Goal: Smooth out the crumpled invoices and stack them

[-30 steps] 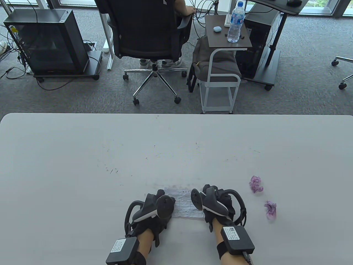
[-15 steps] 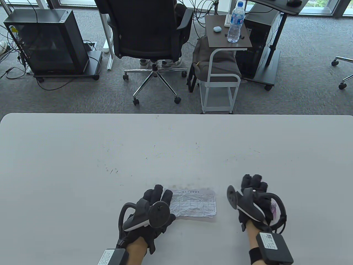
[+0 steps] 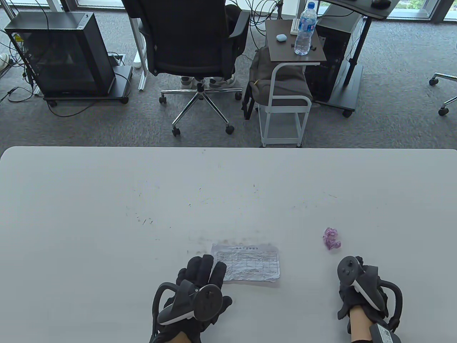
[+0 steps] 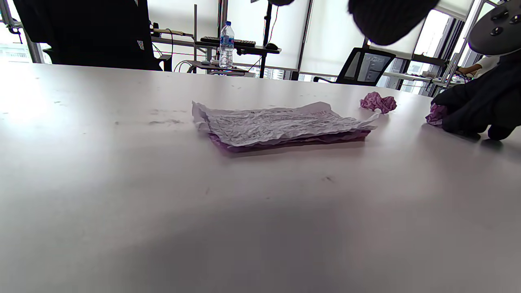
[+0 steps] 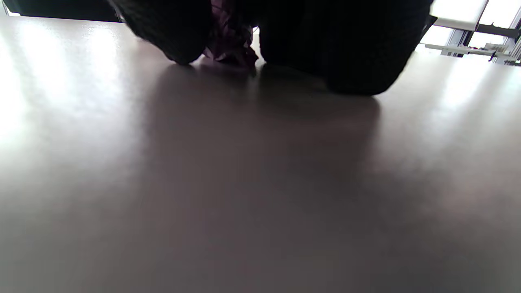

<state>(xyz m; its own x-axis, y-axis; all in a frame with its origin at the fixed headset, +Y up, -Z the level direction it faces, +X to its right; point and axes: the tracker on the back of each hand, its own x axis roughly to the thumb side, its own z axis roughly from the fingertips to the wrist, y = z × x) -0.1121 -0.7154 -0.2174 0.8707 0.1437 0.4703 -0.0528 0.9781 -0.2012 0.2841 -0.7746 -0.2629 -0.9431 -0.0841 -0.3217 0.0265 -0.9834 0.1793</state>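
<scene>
One grey surface [image 3: 107,214] carries everything. Near its front edge, at the middle, lies the flattened invoice [image 3: 248,262] (white sheet over a purple one, creased). The left hand [image 3: 200,282] rests with straight fingers touching the invoice's left end, its grip wide. Toward the front right, the right hand [image 3: 360,289] has its grip curled round a crumpled purple invoice [image 5: 230,44]. Another purple ball [image 3: 331,238] sits just behind it.

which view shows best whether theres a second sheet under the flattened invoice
The left wrist view: its low side angle shows a purple sheet lying under the white flattened invoice. The table view shows only the invoice's printed top face from above. The right wrist view does not show the stack.
</scene>
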